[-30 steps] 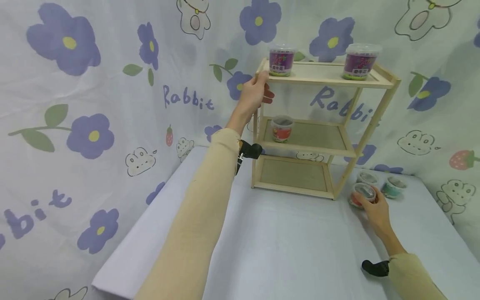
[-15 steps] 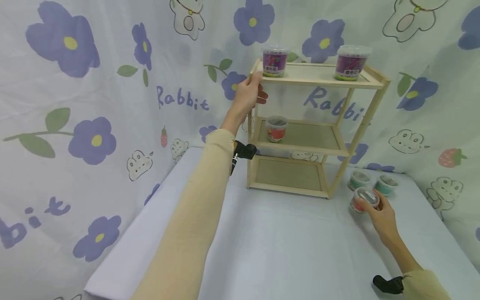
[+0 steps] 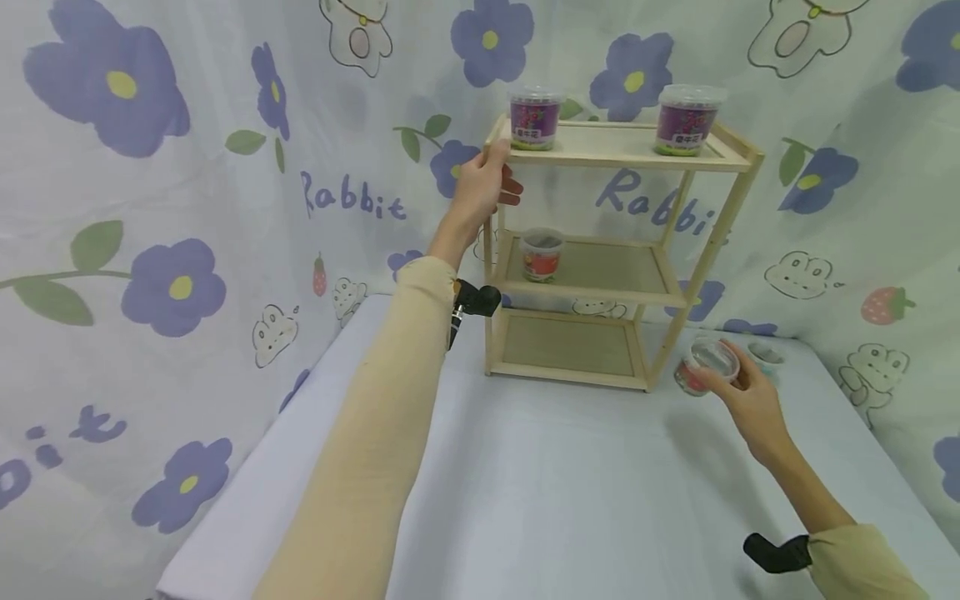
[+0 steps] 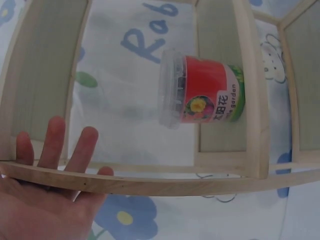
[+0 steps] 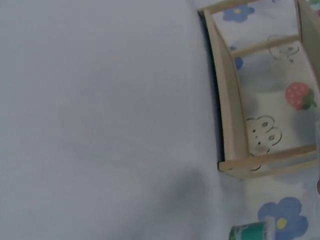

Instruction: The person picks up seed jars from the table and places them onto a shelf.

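Pinching a lidded red-label tub [image 3: 702,362] between thumb and fingers, the right hand [image 3: 756,408] sits by the wooden rack's [image 3: 622,265] right front leg. Tub's on the rack side of that hand, tilted I'd say, and looks lifted. Left hand's [image 3: 478,187] way farther off, wrapped loosely round the rack's left front post.
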`<state>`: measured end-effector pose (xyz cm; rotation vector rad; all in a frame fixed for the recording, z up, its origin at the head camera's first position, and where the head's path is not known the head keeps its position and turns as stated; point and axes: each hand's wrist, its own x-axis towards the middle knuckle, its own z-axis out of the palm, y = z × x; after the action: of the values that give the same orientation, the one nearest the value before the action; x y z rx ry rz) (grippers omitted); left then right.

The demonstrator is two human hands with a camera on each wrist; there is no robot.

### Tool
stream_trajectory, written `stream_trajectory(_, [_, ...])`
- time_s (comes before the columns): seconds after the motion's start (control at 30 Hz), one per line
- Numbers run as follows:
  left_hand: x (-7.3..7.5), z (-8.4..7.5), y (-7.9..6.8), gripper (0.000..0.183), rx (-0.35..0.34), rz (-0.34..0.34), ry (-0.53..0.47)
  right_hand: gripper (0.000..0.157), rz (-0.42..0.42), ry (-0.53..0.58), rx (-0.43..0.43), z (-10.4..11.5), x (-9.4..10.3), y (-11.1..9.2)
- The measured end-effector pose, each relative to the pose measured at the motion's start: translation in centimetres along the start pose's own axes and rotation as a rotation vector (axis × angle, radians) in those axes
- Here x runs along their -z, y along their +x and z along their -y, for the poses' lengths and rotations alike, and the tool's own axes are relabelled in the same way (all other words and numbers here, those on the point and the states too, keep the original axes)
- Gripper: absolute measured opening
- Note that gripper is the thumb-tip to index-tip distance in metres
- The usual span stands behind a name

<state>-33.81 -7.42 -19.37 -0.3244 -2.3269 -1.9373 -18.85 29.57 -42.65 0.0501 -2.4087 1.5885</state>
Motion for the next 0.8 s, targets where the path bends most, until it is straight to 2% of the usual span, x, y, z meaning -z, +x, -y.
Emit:
stream_trajectory(0.23, [-0.2, 0.0, 0.2, 0.044, 0.011, -0.002, -0.006, 0.070, 0.052, 0.045, 0.042, 4.6, -0.7, 1.4])
stream_trajectory(0.47, [0.0, 0.0, 0.2, 0.043, -0.005, -0.015, 0.014, 0.068, 0.047, 0.029, 0.112, 9.2, -1.9, 4.3])
stream_trajectory(0.73, [-0.2, 0.1, 0.3, 0.045, -0.006, -0.012, 0.024, 0.077, 0.070, 0.036, 0.063, 12.9, -3.3, 8.2])
stream_trajectory(0.8, [-0.3, 0.1, 0.4, 0.045, -0.009, -0.010, 0.024, 0.081, 0.060, 0.001, 0.054, 13.3, -3.6, 9.2])
